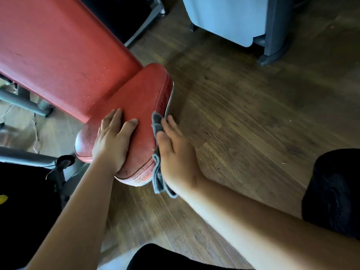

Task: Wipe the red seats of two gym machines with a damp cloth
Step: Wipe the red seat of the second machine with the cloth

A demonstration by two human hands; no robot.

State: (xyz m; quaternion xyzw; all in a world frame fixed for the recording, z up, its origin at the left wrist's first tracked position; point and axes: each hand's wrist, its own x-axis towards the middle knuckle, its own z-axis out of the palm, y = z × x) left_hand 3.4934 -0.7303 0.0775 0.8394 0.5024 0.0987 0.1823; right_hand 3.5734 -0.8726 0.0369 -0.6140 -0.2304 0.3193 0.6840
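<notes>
Wiping is under way on one red seat (136,106), the small pad at the centre left of the frame, below the long red backrest (58,47) that fills the upper left. The left hand (113,139) lies flat on the seat top, fingers (115,118) held close together and thumb apart, seemingly steadying the pad. The right hand (175,151) presses a grey cloth (157,152) against the seat's right side edge, fingers together and flat over the fabric; the cloth's loose end hangs below the pad's near corner.

Pale specks show on the seat top and backrest, so this surface looks only partly cleaned. Whether the top has been wiped cannot be told. A second machine's seat is not in view; a pale panel (224,16) and grey frame (276,32) stand at the upper right on the wooden floor (253,114). By this showing, much of the task remains.
</notes>
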